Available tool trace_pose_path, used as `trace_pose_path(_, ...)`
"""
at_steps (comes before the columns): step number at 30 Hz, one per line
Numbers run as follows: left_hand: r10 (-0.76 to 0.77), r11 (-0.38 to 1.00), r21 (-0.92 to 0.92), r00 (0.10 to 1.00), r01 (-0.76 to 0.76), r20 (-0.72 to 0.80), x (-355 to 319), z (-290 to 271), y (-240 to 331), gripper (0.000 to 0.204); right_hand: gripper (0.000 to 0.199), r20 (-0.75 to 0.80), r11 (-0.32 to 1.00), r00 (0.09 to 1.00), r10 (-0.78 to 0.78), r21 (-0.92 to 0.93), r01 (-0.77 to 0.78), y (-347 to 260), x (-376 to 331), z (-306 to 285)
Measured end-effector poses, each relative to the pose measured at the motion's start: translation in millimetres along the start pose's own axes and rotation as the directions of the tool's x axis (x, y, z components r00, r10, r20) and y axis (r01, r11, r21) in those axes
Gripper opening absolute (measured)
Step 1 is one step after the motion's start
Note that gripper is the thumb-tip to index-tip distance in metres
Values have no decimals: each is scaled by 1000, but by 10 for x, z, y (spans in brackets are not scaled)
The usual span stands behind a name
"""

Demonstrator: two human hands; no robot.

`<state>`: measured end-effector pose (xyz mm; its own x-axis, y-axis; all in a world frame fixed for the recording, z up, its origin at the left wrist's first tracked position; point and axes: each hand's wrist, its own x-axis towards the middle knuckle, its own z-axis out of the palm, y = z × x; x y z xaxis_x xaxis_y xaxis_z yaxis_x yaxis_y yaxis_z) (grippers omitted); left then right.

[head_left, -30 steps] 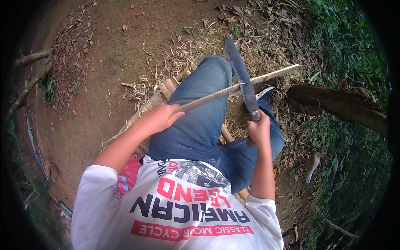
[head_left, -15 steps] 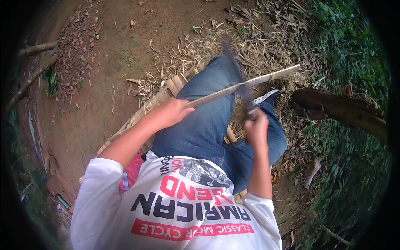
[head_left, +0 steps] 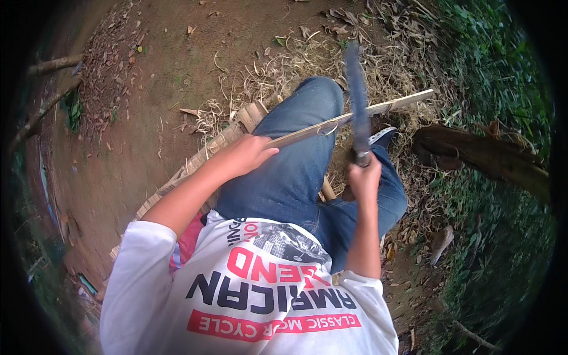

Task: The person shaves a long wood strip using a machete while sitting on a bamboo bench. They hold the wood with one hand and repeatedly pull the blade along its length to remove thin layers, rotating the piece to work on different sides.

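Wooden strip (head_left: 307, 132) slants forward-right from the clasping left hand (head_left: 251, 155); right hand (head_left: 364, 174) grips a knife (head_left: 356, 89) crossing it.

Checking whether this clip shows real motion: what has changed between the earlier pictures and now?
The knife has swung, its tip moving rightward to point more straight ahead, and a thin pale curl now shows at the wooden strip. Nothing was taken hold of or let go: the left hand still holds the strip, the right hand the knife.
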<state>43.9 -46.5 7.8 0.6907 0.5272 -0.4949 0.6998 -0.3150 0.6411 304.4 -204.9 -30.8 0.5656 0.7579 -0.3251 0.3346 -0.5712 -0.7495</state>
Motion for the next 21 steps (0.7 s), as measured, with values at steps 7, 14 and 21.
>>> trace_pose_path(7,16,997,-74,999,-18,-33,-54,77,-81,39,22,21,993,995,97,60,-98,-219,-114,110)
trace_pose_path(14,42,994,-95,998,-47,-51,-57,78,-138,38,27,171,997,985,-21,-68,33,-378,-334,217)
trace_pose_path(21,59,998,-7,997,-59,-40,-120,-54,186,37,16,164,810,964,208,524,-264,-580,-15,226)
